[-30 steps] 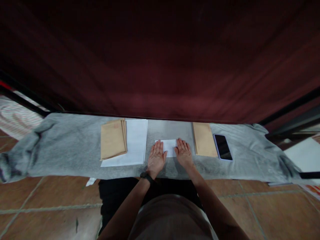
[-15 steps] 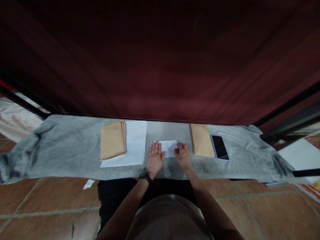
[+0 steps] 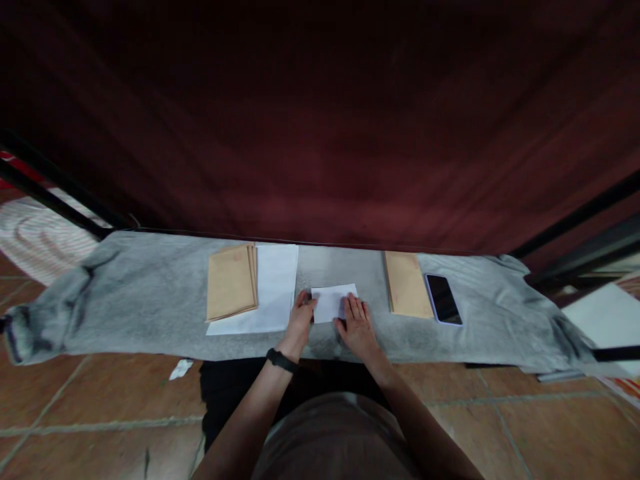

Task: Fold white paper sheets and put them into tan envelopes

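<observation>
A small folded sheet of white paper (image 3: 329,304) lies on the grey cloth in front of me. My left hand (image 3: 299,322), with a dark band on its wrist, has its fingers curled and its thumb at the paper's left edge, closed on that edge. Over the right end of the sheet my right hand (image 3: 357,325) rests flat, fingers stretched out and slightly apart. Left of my hands, larger white sheets (image 3: 277,287) lie partly under a stack of brown envelopes (image 3: 230,281). To the right is another pile of brown envelopes (image 3: 409,285).
A phone (image 3: 443,300) with a purple edge lies right of the envelopes. The grey cloth (image 3: 155,293) covers a narrow table, with a dark red curtain (image 3: 320,167) along its far side. A white scrap (image 3: 181,369) lies on the tiled floor.
My left hand has gone from lying flat to curling at the paper's left edge. My right hand has gone from curled at the right edge to flat on the paper.
</observation>
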`<state>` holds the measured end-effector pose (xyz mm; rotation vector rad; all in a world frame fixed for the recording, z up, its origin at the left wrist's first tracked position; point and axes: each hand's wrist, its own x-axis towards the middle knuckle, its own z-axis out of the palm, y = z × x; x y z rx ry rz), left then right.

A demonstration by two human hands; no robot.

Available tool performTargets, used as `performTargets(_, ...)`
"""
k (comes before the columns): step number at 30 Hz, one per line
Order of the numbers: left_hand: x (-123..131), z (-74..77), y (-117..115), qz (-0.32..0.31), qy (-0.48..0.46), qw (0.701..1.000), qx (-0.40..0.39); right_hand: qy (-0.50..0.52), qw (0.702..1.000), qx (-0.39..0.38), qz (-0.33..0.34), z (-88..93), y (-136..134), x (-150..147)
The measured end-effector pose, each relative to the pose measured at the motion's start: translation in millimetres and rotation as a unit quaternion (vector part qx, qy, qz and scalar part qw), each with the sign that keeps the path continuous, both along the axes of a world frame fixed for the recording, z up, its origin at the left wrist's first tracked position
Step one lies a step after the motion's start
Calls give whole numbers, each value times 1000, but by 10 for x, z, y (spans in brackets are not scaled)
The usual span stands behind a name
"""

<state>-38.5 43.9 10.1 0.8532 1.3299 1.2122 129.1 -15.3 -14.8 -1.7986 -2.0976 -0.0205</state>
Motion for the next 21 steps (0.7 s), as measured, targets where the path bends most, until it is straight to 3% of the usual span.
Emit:
performTargets(8,93,221,-110,-26,-64,997,-42,29,998,-33,35,149,-24,-48)
performTargets(12,131,380,-121,-37,-98,994,-32,219,975,-31,7,284,109,-44)
performTargets(14,113,421,-131,-20,-113,993,-37,380,924,-39,-30,361,189,-34)
performTargets(17,106,397,-172,-10,-121,990,-67,579,811,-68,-39,453,261,-45)
performTargets(19,132,337,-206,-35,-127,988,-78,660,746,-85,-31,473,265,-70)
performTargets(21,166,269,-224,-55,-118,990,-60,707,699,-93,-47,449,247,-88)
